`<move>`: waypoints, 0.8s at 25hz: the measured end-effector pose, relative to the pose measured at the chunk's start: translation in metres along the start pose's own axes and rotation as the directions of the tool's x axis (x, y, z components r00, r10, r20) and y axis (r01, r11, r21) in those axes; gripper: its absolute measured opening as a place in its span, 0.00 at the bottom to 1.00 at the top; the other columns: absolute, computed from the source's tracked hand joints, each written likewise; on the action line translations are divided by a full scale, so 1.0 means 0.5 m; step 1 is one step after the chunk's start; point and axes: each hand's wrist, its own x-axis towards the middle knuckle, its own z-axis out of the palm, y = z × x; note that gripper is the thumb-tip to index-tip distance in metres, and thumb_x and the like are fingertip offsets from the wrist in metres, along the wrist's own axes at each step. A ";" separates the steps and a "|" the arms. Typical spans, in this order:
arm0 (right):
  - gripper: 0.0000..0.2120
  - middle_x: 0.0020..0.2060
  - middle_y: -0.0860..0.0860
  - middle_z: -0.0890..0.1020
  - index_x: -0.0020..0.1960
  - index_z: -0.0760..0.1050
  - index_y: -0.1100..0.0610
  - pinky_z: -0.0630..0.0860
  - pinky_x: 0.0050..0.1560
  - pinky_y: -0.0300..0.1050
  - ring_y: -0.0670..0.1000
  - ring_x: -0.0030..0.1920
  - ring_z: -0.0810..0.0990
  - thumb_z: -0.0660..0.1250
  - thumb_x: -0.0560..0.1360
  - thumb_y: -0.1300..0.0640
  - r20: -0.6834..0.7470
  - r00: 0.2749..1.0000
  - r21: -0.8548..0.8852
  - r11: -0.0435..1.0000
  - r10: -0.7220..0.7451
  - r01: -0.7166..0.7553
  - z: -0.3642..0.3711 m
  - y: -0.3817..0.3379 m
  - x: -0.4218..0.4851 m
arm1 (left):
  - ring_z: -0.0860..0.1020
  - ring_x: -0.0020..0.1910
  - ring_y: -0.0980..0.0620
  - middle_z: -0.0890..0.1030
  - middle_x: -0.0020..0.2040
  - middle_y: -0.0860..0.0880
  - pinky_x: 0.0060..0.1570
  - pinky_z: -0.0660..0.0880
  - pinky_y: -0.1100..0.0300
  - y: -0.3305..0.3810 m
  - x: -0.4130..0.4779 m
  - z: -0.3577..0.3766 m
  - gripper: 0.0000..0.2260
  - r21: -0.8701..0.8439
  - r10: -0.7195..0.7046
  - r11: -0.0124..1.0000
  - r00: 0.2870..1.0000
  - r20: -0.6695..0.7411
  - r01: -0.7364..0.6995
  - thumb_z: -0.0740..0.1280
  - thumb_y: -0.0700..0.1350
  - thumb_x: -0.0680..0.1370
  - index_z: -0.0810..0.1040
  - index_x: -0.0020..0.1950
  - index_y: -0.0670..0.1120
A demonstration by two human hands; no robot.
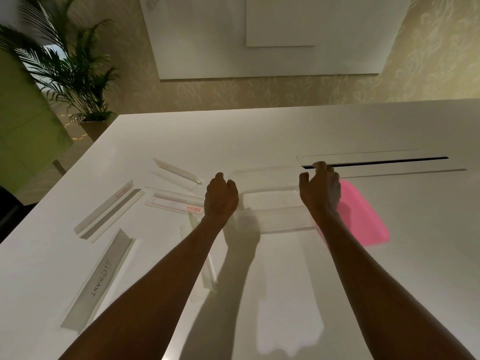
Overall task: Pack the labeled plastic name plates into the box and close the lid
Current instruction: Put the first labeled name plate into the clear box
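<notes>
A clear plastic box (272,201) lies on the white table between my hands. My left hand (220,196) grips its left end with curled fingers. My right hand (320,188) holds its right end, thumb toward the box. A pink lid (363,219) lies just right of the box, partly under my right forearm. Several clear name plates are spread to the left: one reading ELEPHANT (100,279), a long one (109,211), one farther back (176,174), a flat one with a red label (175,203), and one (202,258) partly hidden under my left forearm.
A long cable slot with a flap (376,162) runs across the table (285,131) behind the box. A potted palm (72,74) stands off the table's far left corner, next to a green chair (26,126). A whiteboard (259,35) hangs on the far wall.
</notes>
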 end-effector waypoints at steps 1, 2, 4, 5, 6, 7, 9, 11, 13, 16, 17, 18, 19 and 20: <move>0.17 0.58 0.58 0.81 0.64 0.76 0.58 0.74 0.60 0.55 0.61 0.61 0.77 0.66 0.77 0.54 -0.042 0.997 -0.007 0.998 -0.059 0.059 -0.001 -0.024 0.001 | 0.73 0.69 0.38 0.77 0.68 0.39 0.65 0.70 0.48 0.001 0.010 -0.009 0.18 0.059 0.080 0.995 0.997 -0.005 -0.080 0.58 0.44 0.83 0.70 0.72 0.39; 0.17 0.57 0.57 0.81 0.63 0.77 0.58 0.74 0.60 0.56 0.61 0.60 0.77 0.66 0.77 0.54 -0.065 0.992 -0.009 0.994 -0.108 0.107 0.004 -0.047 0.004 | 0.72 0.70 0.40 0.76 0.69 0.40 0.65 0.69 0.48 0.002 0.019 -0.020 0.19 0.113 0.149 0.983 0.989 -0.007 -0.147 0.58 0.44 0.84 0.69 0.74 0.40; 0.16 0.55 0.56 0.82 0.62 0.77 0.57 0.74 0.59 0.56 0.60 0.58 0.78 0.65 0.76 0.54 -0.077 0.981 -0.003 0.984 -0.178 0.178 0.023 -0.097 0.007 | 0.72 0.70 0.42 0.75 0.70 0.42 0.63 0.71 0.48 0.000 0.041 -0.039 0.20 0.186 0.228 0.957 0.974 -0.013 -0.221 0.58 0.44 0.83 0.68 0.75 0.42; 0.15 0.55 0.56 0.82 0.61 0.77 0.57 0.75 0.59 0.55 0.59 0.58 0.78 0.65 0.76 0.54 -0.071 0.976 -0.003 0.979 -0.205 0.205 0.035 -0.121 0.006 | 0.72 0.70 0.43 0.75 0.70 0.43 0.62 0.71 0.48 -0.002 0.052 -0.049 0.20 0.208 0.243 0.950 0.970 -0.015 -0.235 0.58 0.44 0.83 0.68 0.75 0.42; 0.15 0.55 0.55 0.82 0.61 0.77 0.56 0.75 0.59 0.55 0.59 0.57 0.79 0.65 0.76 0.54 -0.060 0.971 -0.007 0.973 -0.232 0.232 0.050 -0.145 0.005 | 0.71 0.70 0.44 0.74 0.71 0.44 0.62 0.72 0.48 -0.006 0.065 -0.060 0.20 0.222 0.252 0.944 0.968 -0.014 -0.243 0.58 0.44 0.83 0.68 0.75 0.43; 0.15 0.54 0.55 0.82 0.61 0.77 0.56 0.75 0.59 0.54 0.58 0.57 0.79 0.65 0.76 0.55 -0.043 0.965 -0.019 0.965 -0.260 0.260 0.067 -0.167 0.001 | 0.71 0.71 0.44 0.74 0.71 0.44 0.62 0.72 0.48 -0.012 0.078 -0.070 0.19 0.231 0.255 0.941 0.967 -0.005 -0.247 0.59 0.44 0.84 0.68 0.75 0.43; 0.14 0.54 0.54 0.83 0.61 0.77 0.56 0.75 0.59 0.53 0.57 0.56 0.79 0.66 0.76 0.56 -0.001 0.947 -0.055 0.945 -0.322 0.321 0.104 -0.209 -0.007 | 0.71 0.71 0.44 0.74 0.71 0.44 0.62 0.72 0.48 -0.032 0.108 -0.094 0.19 0.263 0.259 0.931 0.966 0.010 -0.252 0.59 0.45 0.84 0.69 0.75 0.43; 0.13 0.52 0.54 0.83 0.59 0.77 0.56 0.75 0.59 0.52 0.56 0.54 0.79 0.66 0.75 0.58 0.042 0.925 -0.079 0.921 -0.378 0.381 0.144 -0.250 -0.016 | 0.71 0.71 0.43 0.75 0.70 0.43 0.62 0.72 0.47 -0.060 0.144 -0.120 0.19 0.302 0.258 0.920 0.966 0.015 -0.250 0.60 0.45 0.84 0.69 0.74 0.42; 0.11 0.50 0.54 0.83 0.57 0.77 0.57 0.76 0.58 0.53 0.56 0.53 0.80 0.66 0.75 0.58 0.078 0.900 -0.100 0.895 -0.429 0.435 0.185 -0.288 -0.026 | 0.72 0.70 0.42 0.75 0.69 0.42 0.62 0.73 0.47 -0.089 0.181 -0.147 0.19 0.336 0.245 0.913 0.970 0.009 -0.233 0.60 0.45 0.83 0.69 0.74 0.42; 0.10 0.51 0.54 0.82 0.57 0.77 0.57 0.77 0.55 0.54 0.57 0.51 0.80 0.64 0.76 0.59 0.154 0.866 -0.114 0.862 -0.475 0.493 0.246 -0.345 -0.038 | 0.73 0.68 0.41 0.76 0.67 0.40 0.62 0.72 0.46 -0.136 0.238 -0.187 0.19 0.396 0.221 0.896 0.975 -0.001 -0.203 0.61 0.44 0.83 0.70 0.73 0.41; 0.10 0.51 0.54 0.81 0.57 0.76 0.58 0.77 0.55 0.55 0.57 0.51 0.80 0.63 0.77 0.59 0.188 0.850 -0.112 0.849 -0.492 0.516 0.267 -0.363 -0.042 | 0.73 0.68 0.40 0.76 0.67 0.40 0.62 0.72 0.45 -0.152 0.257 -0.199 0.19 0.414 0.210 0.890 0.978 0.001 -0.192 0.61 0.44 0.83 0.70 0.73 0.41; 0.10 0.52 0.55 0.81 0.58 0.76 0.58 0.76 0.56 0.55 0.57 0.52 0.80 0.63 0.78 0.59 0.222 0.832 -0.104 0.836 -0.508 0.538 0.286 -0.379 -0.046 | 0.73 0.68 0.40 0.76 0.67 0.40 0.63 0.72 0.45 -0.167 0.275 -0.209 0.19 0.432 0.200 0.883 0.980 0.008 -0.184 0.61 0.43 0.82 0.70 0.73 0.41; 0.10 0.53 0.55 0.81 0.58 0.76 0.58 0.76 0.56 0.55 0.58 0.52 0.80 0.63 0.78 0.59 0.253 0.814 -0.095 0.824 -0.523 0.559 0.307 -0.392 -0.050 | 0.73 0.68 0.39 0.76 0.67 0.39 0.63 0.72 0.44 -0.183 0.294 -0.219 0.19 0.448 0.190 0.876 0.982 0.018 -0.177 0.61 0.43 0.82 0.70 0.72 0.41; 0.10 0.53 0.55 0.81 0.58 0.76 0.58 0.76 0.56 0.55 0.58 0.52 0.79 0.63 0.78 0.59 0.277 0.796 -0.089 0.811 -0.538 0.579 0.329 -0.404 -0.053 | 0.73 0.67 0.39 0.76 0.66 0.39 0.63 0.72 0.44 -0.197 0.311 -0.227 0.19 0.464 0.176 0.869 0.984 0.030 -0.169 0.61 0.43 0.82 0.70 0.72 0.41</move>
